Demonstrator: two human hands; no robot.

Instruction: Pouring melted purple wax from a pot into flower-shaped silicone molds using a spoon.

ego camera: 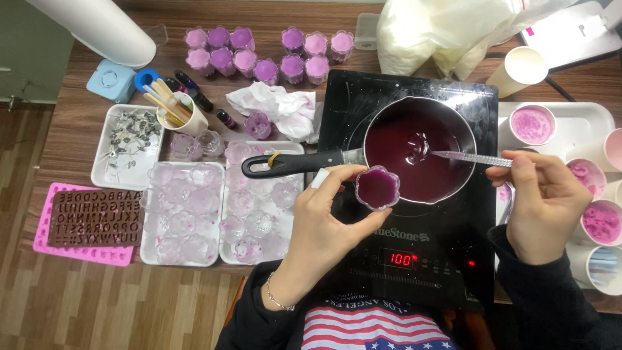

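My left hand [324, 217] holds a small clear flower-shaped cup [377, 187] filled with purple liquid, close to the near rim of a dark saucepan [418, 150]. The pan holds dark purple liquid and stands on a black induction cooker [414, 246]. My right hand [544, 201] grips the handle of a clear plastic ladle [470, 157], whose bowl sits in the pan's liquid. The pan's black handle [291, 164] points left.
Two white trays [220, 259] of several empty clear cups lie left of the cooker. Filled purple cups [265, 55] stand at the back. A pink letter mould [84, 223], a tray of wick tabs [126, 146], a crumpled tissue [278, 107] and paper cups [599, 220] at right surround the work area.
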